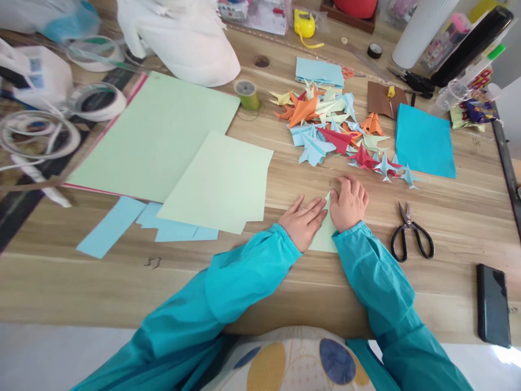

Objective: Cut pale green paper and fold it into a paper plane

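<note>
A pale green sheet of paper, folded to a point at its far end, lies on the table under both my hands. My left hand rests on the left side of it with fingers stretched out and flat. On the right side, my right hand has its fingers curled and its thumb against the paper near the tip. Part of the fold is covered by the hands. Just beyond them is a pile of folded paper planes in blue, orange, red, yellow and green.
Black-handled scissors and a phone lie to the right. Bright blue paper sits beyond. At left are green sheets, blue strips, a thread spool and tape rolls. A yellow tape measure is at the back.
</note>
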